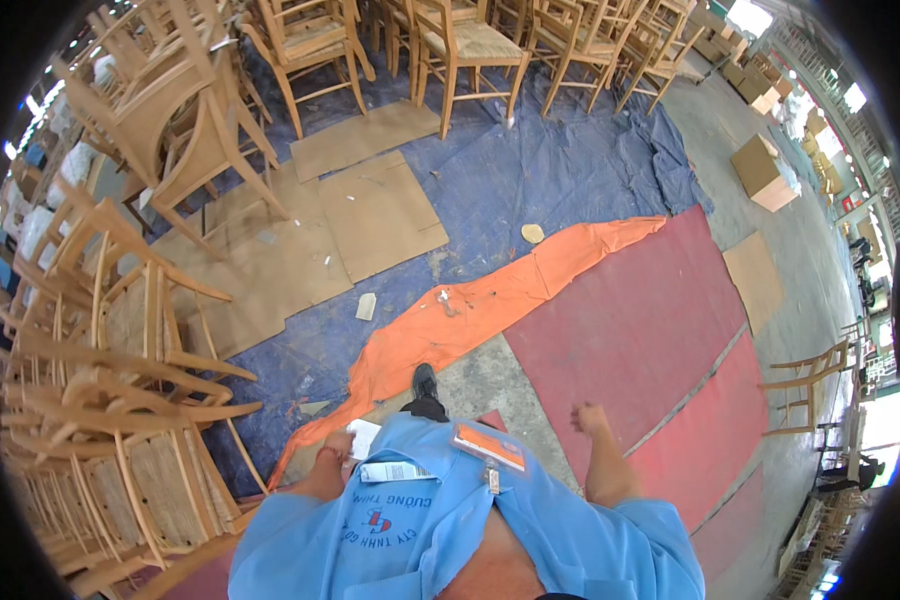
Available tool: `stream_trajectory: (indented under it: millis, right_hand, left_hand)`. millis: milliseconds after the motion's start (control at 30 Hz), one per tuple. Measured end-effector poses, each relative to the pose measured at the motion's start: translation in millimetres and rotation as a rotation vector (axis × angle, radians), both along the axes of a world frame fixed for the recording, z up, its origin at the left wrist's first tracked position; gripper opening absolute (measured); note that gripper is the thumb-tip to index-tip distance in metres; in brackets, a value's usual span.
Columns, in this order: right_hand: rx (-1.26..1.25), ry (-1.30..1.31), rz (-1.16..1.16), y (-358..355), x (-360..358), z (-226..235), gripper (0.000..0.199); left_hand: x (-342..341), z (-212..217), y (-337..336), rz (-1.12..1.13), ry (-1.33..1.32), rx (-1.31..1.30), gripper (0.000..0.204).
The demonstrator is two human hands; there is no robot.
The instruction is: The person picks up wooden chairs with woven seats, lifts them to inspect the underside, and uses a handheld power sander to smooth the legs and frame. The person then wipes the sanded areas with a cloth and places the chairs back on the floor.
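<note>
A folded white paper (363,437) is gripped in the left hand (336,447), just short of the orange tarp (490,300). The right hand (590,418), fingers clenched, is held over open red matting (635,330) beside the tarp's edge.

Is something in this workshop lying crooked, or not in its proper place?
Yes. The orange sheet lies rumpled and slanted across the floor, with small debris on it. One wooden chair at upper left leans tilted against the others. The left hand holds a white paper.
</note>
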State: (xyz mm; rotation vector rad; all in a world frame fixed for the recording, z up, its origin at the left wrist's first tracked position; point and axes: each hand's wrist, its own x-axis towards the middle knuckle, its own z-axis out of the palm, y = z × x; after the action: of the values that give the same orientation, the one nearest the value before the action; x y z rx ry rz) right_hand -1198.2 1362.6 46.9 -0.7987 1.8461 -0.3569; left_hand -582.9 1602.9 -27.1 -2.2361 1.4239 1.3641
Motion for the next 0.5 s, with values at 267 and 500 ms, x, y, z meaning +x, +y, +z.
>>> stream_trajectory:
  millis: [267,500]
  right_hand:
    - [0.398,-0.268,0.015,18,29,-44,0.034]
    - [0.254,-0.006,0.466,-255,-28,-56,0.031]
  left_hand:
    - [-3,158,-434,0.297,0.117,-0.461,0.041]
    - [-47,214,-660,0.380,0.219,-0.415,0.039]
